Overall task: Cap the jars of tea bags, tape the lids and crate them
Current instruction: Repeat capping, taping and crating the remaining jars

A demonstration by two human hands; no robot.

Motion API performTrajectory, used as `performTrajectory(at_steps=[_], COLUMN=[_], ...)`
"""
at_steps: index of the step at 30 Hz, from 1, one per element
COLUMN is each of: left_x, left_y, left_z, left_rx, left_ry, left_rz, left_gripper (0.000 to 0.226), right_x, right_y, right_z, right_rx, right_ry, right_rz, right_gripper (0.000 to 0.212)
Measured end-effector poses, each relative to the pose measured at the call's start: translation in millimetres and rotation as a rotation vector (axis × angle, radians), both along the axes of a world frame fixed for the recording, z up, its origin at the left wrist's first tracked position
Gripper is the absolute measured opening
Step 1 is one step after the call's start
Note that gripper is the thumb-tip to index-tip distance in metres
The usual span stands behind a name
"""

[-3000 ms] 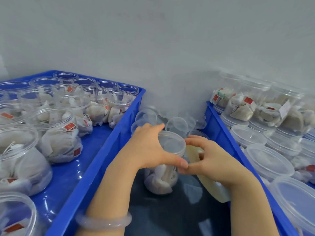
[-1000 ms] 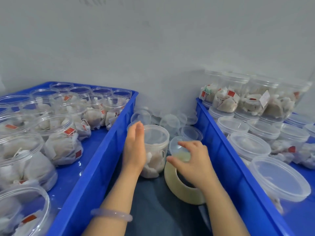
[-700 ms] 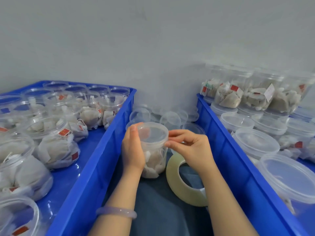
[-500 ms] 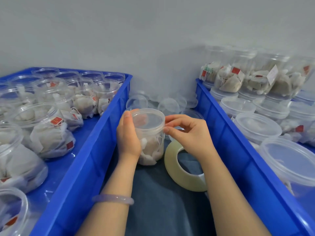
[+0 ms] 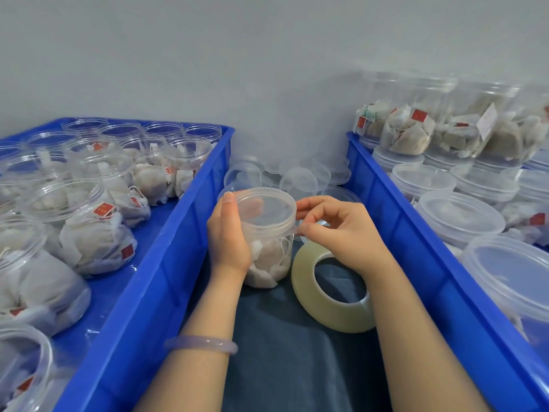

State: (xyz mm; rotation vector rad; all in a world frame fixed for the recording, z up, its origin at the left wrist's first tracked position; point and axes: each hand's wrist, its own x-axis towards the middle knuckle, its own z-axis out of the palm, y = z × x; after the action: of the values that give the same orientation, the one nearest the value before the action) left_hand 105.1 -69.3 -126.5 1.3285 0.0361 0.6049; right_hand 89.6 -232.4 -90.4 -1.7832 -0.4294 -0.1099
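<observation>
Head view, two hands, left hand (image 5: 228, 236) gripping one jar (image 5: 267, 236), one tape roll (image 5: 329, 295)

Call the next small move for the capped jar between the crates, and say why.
Probably turn the jar with the left hand so the tape wraps the lid seam. The right hand pinches a tape strip against the lid's edge; the tape roll lies beside it.

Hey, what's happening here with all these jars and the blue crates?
A person is sealing a jar of tea bags. The left hand grips the jar, its lid already on, while the right hand pinches tape at the lid's edge. The tape roll lies beside it. Open jars fill the left crate; capped ones fill the right crate.
</observation>
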Motion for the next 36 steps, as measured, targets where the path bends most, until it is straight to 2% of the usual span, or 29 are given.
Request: performTrajectory(at_steps=[4, 9, 13, 16, 19, 23, 26, 29, 32, 36], left_x=[2.1, 1.4, 0.5, -0.9, -2.0, 2.9, -0.6, -4.0, -1.4, -5.5], left_y=[1.1, 2.4, 0.9, 0.8, 1.8, 10.2, 7.6, 2.4, 2.6, 3.6], left_z=[-3.2, -3.3, -3.5, -1.5, 4.4, 15.7, 18.4, 18.3, 21.2, 14.6], left_rx=[0.007, -0.014, -0.056, -0.079, -0.105, 0.028, 0.028, 0.021, -0.023, -0.005], left_ry=[-0.004, -0.002, 0.006, 0.002, 0.007, 0.075, 0.015, -0.061, -0.037, -0.008], left_rz=[-0.030, -0.102, -0.067, -0.122, -0.165, -0.163, -0.164, -0.115, -0.109, -0.175], left_gripper=[0.057, 0.053, 0.048, 0.044, 0.034, 0.035, 0.030, 0.034, 0.036, 0.030], right_x=[2.8, 4.4, 3.1, -0.7, 1.1, 10.4, 9.6, 6.3, 2.9, 2.6], right_y=[1.3, 10.8, 33.5, 66.1, 82.5, 78.8, 78.0, 78.8, 84.5, 87.4], right_z=[-3.2, -6.1, -3.1, -5.5, -6.3, -2.1, -5.4, -13.5, -21.8, -24.0], right_rx=[-0.028, 0.087, 0.302, 0.301, 0.356, 0.363, 0.419, 0.428, 0.391, 0.427], right_ry=[-0.030, -0.012, 0.066, 0.109, 0.055, 0.001, 0.005, -0.026, -0.100, -0.092], right_rz=[-0.051, -0.154, -0.129, -0.149, -0.319, -0.328, -0.271, -0.267, -0.335, -0.410], right_gripper=[0.003, 0.010, 0.029, 0.061, 0.051, 0.034, 0.035, 0.045, 0.042, 0.042])
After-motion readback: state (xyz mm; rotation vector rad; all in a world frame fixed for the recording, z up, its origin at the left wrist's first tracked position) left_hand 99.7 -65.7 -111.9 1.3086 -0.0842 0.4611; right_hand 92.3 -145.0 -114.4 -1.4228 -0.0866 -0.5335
